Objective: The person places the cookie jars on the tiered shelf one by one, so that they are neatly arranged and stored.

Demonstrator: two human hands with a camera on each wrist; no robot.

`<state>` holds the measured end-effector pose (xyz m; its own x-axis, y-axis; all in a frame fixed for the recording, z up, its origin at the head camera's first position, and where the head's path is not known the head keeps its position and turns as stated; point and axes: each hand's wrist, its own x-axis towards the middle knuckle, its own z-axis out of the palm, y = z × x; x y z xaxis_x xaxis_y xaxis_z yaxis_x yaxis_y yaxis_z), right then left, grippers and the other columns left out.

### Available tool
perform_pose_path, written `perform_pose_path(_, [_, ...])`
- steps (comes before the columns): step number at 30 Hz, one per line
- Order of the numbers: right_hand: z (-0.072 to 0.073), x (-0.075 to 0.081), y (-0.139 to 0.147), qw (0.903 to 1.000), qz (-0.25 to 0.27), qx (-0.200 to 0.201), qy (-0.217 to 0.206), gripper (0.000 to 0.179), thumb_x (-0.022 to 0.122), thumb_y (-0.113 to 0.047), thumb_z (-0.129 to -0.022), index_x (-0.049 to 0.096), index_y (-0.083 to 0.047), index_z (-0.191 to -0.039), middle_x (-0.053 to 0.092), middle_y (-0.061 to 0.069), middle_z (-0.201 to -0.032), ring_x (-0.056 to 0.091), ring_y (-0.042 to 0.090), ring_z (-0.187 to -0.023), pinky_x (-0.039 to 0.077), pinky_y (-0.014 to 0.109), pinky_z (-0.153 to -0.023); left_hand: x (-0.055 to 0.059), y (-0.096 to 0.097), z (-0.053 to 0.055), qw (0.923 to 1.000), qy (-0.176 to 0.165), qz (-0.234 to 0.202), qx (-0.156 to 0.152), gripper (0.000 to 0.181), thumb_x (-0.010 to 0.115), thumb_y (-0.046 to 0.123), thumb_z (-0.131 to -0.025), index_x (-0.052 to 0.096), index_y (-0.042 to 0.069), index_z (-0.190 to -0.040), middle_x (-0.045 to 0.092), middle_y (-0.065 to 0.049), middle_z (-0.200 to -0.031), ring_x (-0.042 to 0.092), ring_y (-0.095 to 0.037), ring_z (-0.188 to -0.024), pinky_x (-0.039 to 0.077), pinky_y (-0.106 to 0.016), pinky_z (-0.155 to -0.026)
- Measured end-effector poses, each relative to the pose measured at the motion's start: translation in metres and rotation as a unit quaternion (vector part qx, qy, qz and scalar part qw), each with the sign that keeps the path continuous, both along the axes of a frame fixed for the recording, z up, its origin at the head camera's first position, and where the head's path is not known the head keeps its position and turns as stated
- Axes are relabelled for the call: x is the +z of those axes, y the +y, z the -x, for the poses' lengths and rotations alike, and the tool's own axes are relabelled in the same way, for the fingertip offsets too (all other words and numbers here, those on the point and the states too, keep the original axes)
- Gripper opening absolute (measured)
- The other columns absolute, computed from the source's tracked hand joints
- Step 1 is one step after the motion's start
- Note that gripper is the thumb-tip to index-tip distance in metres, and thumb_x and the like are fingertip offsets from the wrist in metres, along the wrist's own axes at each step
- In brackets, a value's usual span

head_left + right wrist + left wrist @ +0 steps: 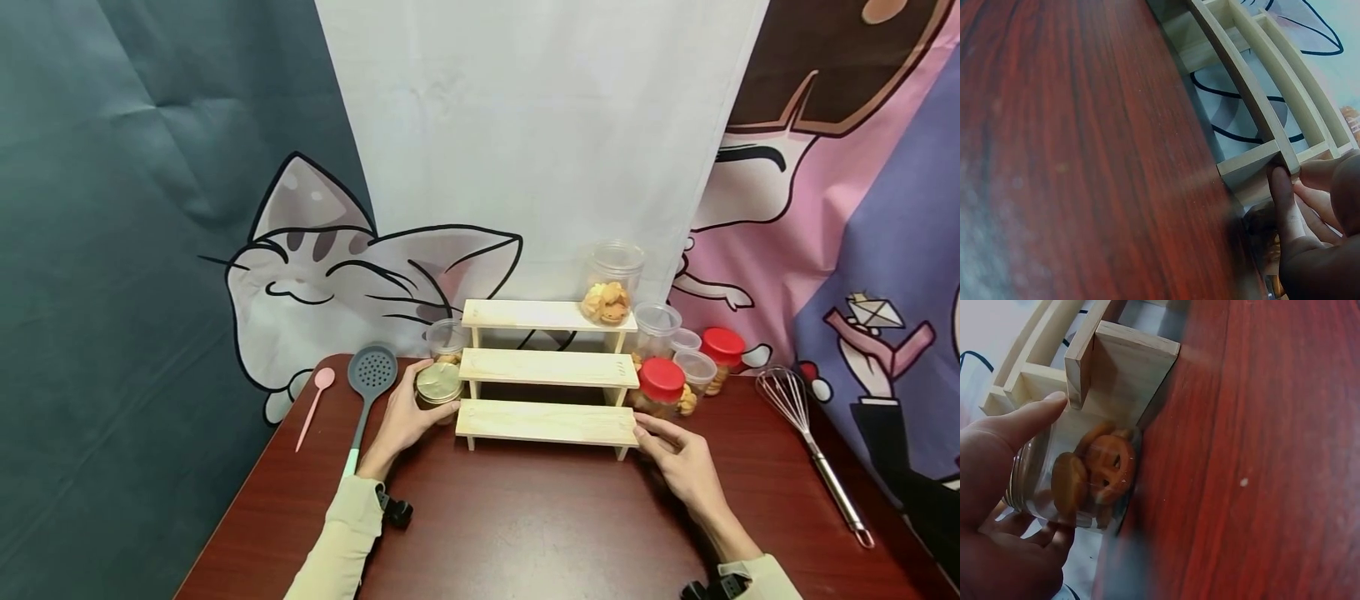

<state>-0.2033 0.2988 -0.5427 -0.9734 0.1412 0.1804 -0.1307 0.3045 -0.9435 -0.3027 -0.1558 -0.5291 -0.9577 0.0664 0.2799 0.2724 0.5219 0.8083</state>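
A three-step wooden display rack stands in the middle of the table. Just left of it, my left hand grips a clear jar with a gold lid. In the left wrist view round cookies show through the jar's side, and the thumb reaches along it toward the rack's end panel. My right hand is at the right end of the lowest step, pinching its corner between thumb and fingers. The right wrist view shows the thumb against the step's end.
A jar of cookies stands on the top step. Right of the rack cluster red-lidded jars and clear tubs; a whisk lies beyond. A clear tub stands behind the left hand. Leftward lie a slotted skimmer and pink spoon.
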Motion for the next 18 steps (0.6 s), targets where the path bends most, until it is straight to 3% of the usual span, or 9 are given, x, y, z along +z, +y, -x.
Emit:
perform_pose_path(5, [0.000, 0.000, 0.001, 1.0000, 0.001, -0.001, -0.001, 0.040, 0.076, -0.023, -0.104, 0.073, 0.000, -0.137, 0.078, 0.018, -0.123, 0.073, -0.007, -0.097, 0.060, 0.016, -0.080, 0.001, -0.003, 0.001, 1.0000, 0.002, -0.008, -0.001, 0.094, 0.100, 0.039, -0.077, 0.052, 0.022, -0.156, 0.064, -0.008, -0.149, 0.062, -0.030, -0.135, 0.047, -0.053, -0.114])
perform_pose_path(10, [-0.001, -0.001, 0.002, 1.0000, 0.005, 0.001, 0.001, 0.040, 0.075, -0.022, -0.105, 0.072, 0.001, -0.137, 0.080, 0.011, -0.120, 0.073, -0.007, -0.096, 0.060, 0.016, -0.079, 0.009, -0.008, 0.000, 0.9999, 0.007, -0.011, 0.004, 0.096, 0.102, 0.036, -0.075, 0.053, 0.020, -0.156, 0.065, -0.010, -0.146, 0.063, -0.031, -0.132, 0.049, -0.050, -0.111])
perform_pose_path(18, [0.001, -0.003, 0.003, 0.9999, 0.009, 0.009, 0.002, 0.040, 0.074, -0.022, -0.106, 0.071, 0.002, -0.138, 0.080, 0.009, -0.122, 0.073, -0.007, -0.098, 0.061, 0.016, -0.082, 0.040, -0.014, -0.009, 0.9992, 0.022, -0.033, 0.009, 0.104, 0.102, 0.038, -0.075, 0.046, 0.020, -0.161, 0.061, -0.011, -0.149, 0.062, -0.031, -0.135, 0.051, -0.051, -0.117])
